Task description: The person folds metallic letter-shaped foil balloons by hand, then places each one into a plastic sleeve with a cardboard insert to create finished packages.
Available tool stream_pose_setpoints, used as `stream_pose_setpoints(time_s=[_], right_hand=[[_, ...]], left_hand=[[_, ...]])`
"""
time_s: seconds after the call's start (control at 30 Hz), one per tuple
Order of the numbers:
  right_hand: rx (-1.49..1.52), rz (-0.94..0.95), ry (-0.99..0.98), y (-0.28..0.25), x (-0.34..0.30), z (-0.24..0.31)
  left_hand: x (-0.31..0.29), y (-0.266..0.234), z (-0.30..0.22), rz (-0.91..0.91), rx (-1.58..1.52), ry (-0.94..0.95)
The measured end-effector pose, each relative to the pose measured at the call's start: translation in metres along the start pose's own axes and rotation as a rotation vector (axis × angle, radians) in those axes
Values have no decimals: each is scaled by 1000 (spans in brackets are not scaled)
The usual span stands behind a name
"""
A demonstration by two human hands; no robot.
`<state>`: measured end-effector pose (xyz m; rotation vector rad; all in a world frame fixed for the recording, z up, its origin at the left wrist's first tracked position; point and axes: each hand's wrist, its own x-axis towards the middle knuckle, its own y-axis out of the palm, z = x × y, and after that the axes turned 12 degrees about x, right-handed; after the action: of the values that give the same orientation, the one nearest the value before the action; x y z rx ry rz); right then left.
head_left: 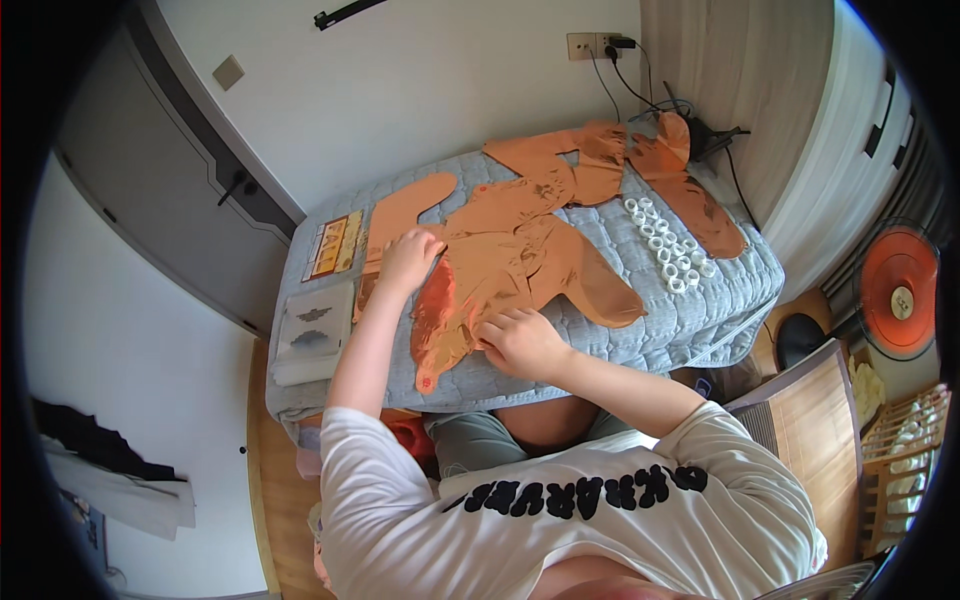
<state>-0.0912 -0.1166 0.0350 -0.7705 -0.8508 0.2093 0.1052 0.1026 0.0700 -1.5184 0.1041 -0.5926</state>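
Note:
Several flat, deflated copper-coloured foil balloons lie spread and overlapping on a quilted grey mattress (670, 345). Nearest me is a crumpled foil balloon (480, 270) with a shiny reddish fold along its left side. My left hand (408, 262) is closed, its fingertips pinching that balloon's upper left edge. Lower and to the right, my right hand (522, 342) has its fingers curled in on the same balloon's near edge. Just left of my left hand lies another flat foil balloon (415, 197), smooth and curved. What sits under my right fingers is hidden.
Small white rolls (668, 240) cluster at the mattress's right. A yellow-and-red printed card (333, 246) and a stack of clear packets (315, 333) lie at the left. Black cables (650, 95) hang at the far right corner. An orange fan (900, 290) stands to the right.

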Motion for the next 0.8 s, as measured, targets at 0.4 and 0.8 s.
stream_pose_setpoints(time_s=[0.4,0.8], right_hand=[[-44,-144,119,11,-15,-12],[3,-162,215,-11,-35,-2]], left_hand=[[-124,0,-28,24,-161,155],[-152,2,-113,38,-371,49]])
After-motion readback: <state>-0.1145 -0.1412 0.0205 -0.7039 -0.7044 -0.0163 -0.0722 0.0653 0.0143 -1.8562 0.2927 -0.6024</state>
